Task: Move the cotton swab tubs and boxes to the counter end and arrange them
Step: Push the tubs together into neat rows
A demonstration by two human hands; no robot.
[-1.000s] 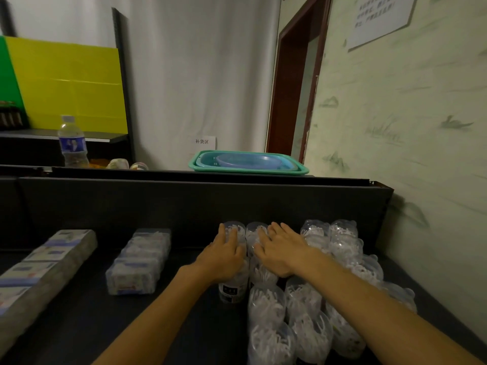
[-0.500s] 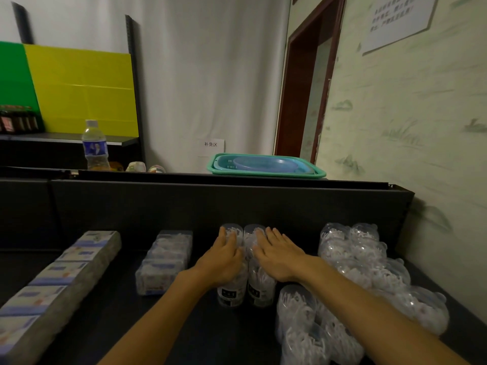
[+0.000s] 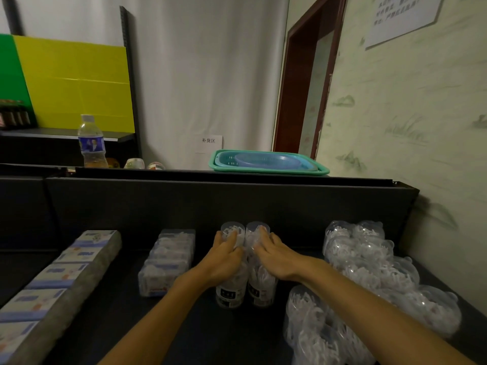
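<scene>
Two short rows of clear cotton swab tubs stand side by side in the middle of the dark counter. My left hand lies over the left row, its fingers curled round the tubs. On the right row my right hand curls over the tubs the same way. Loose tubs are heaped at the right end and at the front right. A clear pack of swab boxes sits left of my hands. A long row of blue-and-white boxes lies at the far left.
A dark back panel closes the counter behind the tubs, and a painted wall bounds its right end. On the ledge above stand a green tray with blue baskets and a water bottle.
The two tub rows under my hands now stand further left of the right-hand heap. My fingers, flat on the tubs before, have curled round them.
</scene>
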